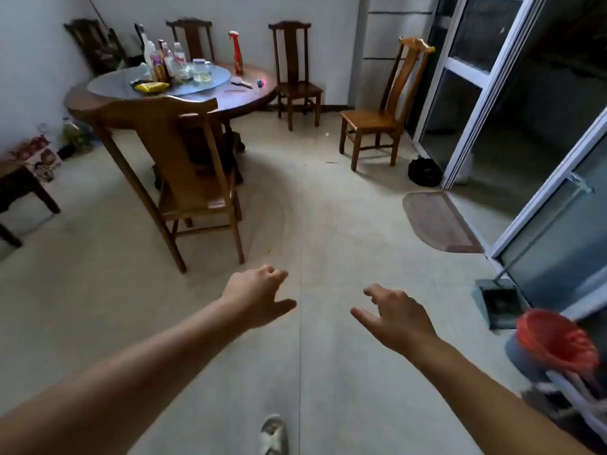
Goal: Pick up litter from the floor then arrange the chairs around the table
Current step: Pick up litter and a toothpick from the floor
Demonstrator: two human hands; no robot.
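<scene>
Head cam looked down over a tiled floor (pixel 328 224) with both bare arms stretched out in front; left hand (pixel 259 298) and right hand (pixel 399 315) were both out over the floor, fingers loosely spread and a bit curled, holding nothing at all; neither touched anything.

Using the round table (pixel 249 96) as the anchor: it sat at the far left of the room, loaded with bottles (pixel 164 59), a red spray bottle (pixel 236 52), a glass jar (pixel 202 70) and a yellow packet (pixel 151 87); near chair (pixel 184 178) stood on the camera side of the table, seat tucked toward it, back facing me; two dark chairs were behind the table against the wall, one at the far left corner (pixel 95 44) and one in the middle (pixel 193 37); another dark chair (pixel 295 73) stood just right of the table by the wall; the light chair (pixel 381 110) was well off to the table's right, near the sliding door (pixel 466 80).

Litter-wise, a small white scrap (pixel 326 134) lay on the floor between the table and the light chair; a thin dark bit (pixel 331 163) lay nearer the camera from there; couldn't tell what either was.

Far right of the table, by the door: a doormat (pixel 437 221), a dustpan (pixel 499 303) and a bin with a red bag (pixel 555 339); a sandalled foot (pixel 274 435) showed at the bottom edge.
</scene>
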